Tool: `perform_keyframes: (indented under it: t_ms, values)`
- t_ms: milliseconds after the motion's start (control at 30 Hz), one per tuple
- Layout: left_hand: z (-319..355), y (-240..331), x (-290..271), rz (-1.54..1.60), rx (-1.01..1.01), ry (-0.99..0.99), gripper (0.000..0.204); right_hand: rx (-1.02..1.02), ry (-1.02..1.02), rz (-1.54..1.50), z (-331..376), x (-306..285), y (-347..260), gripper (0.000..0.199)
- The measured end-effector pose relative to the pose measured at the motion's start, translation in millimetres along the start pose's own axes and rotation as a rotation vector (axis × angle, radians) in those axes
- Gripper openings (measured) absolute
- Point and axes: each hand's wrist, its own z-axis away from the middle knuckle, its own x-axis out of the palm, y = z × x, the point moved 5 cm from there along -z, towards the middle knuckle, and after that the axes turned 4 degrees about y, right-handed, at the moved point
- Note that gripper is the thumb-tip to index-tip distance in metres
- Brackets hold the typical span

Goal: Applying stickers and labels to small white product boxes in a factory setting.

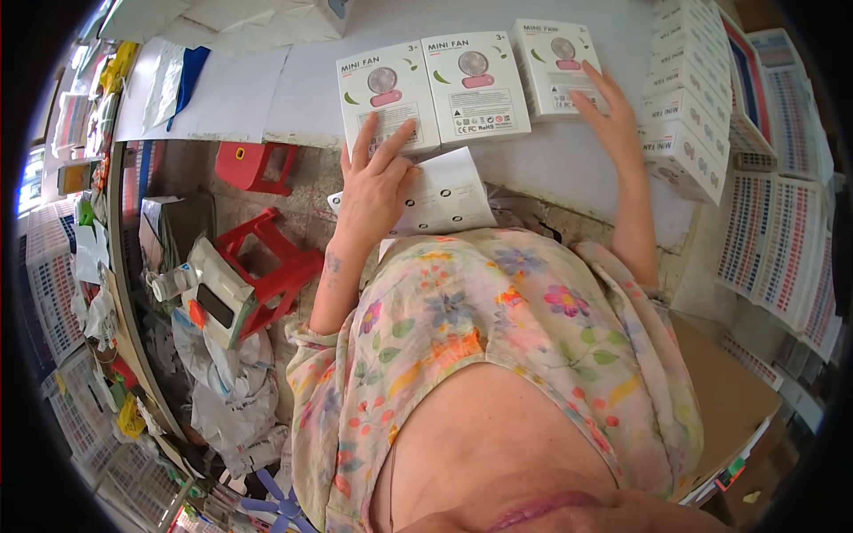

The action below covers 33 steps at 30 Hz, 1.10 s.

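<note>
Three white cartons with a pink fan pictured lie flat on the white table (569,160). My left hand (373,182) rests at the table's near edge, its fingers spread on the left carton (384,98) and on a white sheet (449,195) just below it. The middle carton (474,84) lies right beside the left one, untouched. My right hand (613,115) lies flat with its fingertips against the lower right corner of the third carton (555,64). Neither hand grips anything.
A stack of the same white cartons (689,107) stands at the table's right end. Sheets of coloured stickers (782,240) lie further right. Two red plastic stools (271,266) stand on the floor at left, among paper scraps and a shelf of clutter.
</note>
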Motion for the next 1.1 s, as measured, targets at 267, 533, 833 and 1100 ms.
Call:
perform_keyframes:
  t_ms: [267, 533, 833, 1100]
  values:
    - [1.8, 2.3, 4.9, 0.067, -0.028, 0.041, 0.008, -0.03, 0.014, -0.06, 33.4, 12.4, -15.2, 0.052]
    - [-26.1, -17.3, -6.1, 0.166, -0.031, 0.203, 0.008, -0.103, 0.059, -0.007, 4.9, 27.6, -18.3, 0.049]
    - [-41.8, 39.5, -10.6, 0.249, -0.05, 0.101, 0.014, -0.052, -0.56, -0.432, 45.8, 59.6, -111.7, 0.047]
    - [-36.0, 28.0, -11.5, 0.159, -0.073, 0.102, 0.011, -0.033, -0.373, -0.281, 47.9, 40.9, -77.7, 0.035]
